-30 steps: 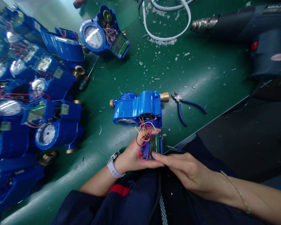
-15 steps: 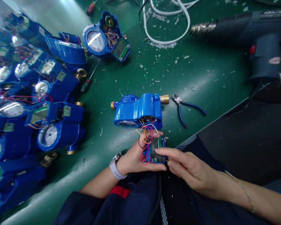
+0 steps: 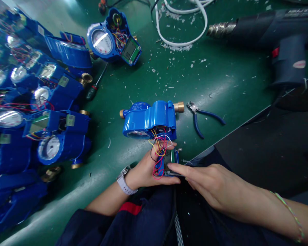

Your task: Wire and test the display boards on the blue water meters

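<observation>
A blue water meter (image 3: 150,118) lies on its side, brass ends left and right, its dial facing me. Red, yellow, white and black wires (image 3: 160,143) run from its opening to a small blue housing with a circuit board (image 3: 172,157). My left hand (image 3: 143,171) is wrapped round that housing from the left, thumb and fingers on either side. Over the board's lower part rests the extended index finger of my right hand (image 3: 210,182). The other right fingers are curled beneath; a thin, pale sliver shows by them, and what they grip is hidden.
Blue-handled cutters (image 3: 200,119) lie open right of the meter. A heat gun (image 3: 267,37) and white cable (image 3: 181,44) are at the back. Many blue meters (image 3: 64,140) crowd the left, near a screwdriver (image 3: 92,92). Another opened meter (image 3: 104,42) stands behind.
My right hand has turned and flattened slightly, its thumb now mostly hidden, index finger still at the board. My left hand keeps its grip. The whole view has shifted slightly.
</observation>
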Available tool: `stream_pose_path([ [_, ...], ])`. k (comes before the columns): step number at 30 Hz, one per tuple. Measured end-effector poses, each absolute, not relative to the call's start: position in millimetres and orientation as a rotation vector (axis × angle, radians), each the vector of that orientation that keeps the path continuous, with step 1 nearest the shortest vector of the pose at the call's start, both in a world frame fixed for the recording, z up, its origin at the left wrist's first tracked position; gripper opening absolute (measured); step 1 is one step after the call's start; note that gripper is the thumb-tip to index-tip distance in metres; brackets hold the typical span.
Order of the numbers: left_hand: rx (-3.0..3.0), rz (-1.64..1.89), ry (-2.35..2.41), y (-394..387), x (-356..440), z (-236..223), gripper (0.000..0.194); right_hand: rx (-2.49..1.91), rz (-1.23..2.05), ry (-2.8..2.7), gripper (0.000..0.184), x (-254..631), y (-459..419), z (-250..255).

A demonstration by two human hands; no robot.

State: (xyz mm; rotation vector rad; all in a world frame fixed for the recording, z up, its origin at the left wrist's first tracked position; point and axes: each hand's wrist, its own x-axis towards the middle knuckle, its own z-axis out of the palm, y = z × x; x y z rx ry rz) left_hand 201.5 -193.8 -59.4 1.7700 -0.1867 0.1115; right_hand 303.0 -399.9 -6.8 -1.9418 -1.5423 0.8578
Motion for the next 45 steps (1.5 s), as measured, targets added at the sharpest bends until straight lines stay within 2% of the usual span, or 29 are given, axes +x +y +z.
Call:
stream_pose_path([
  [9,1.856,0.150,-0.162,-195,200,-60,0.067,-1.945,0.754,-1.582,0.065,295,-402,-10],
  [13,1.839,0.151,-0.117,-198,199,-62,0.067,-1.919,0.670,-1.560,0.060,293,-399,-13],
  [19,1.819,0.177,-0.100,-200,198,-65,0.068,-1.719,0.712,-1.329,0.048,289,-394,-21],
  [32,1.611,0.166,-0.066,-203,197,-72,0.068,-1.500,1.010,-1.080,0.046,290,-389,-31],
  [38,1.625,0.133,-0.071,-203,197,-72,0.075,-1.651,1.154,-1.073,0.043,303,-392,-13],
  [45,1.768,0.150,-0.120,-199,199,-65,0.074,-1.879,1.011,-1.416,0.056,311,-395,-1],
])
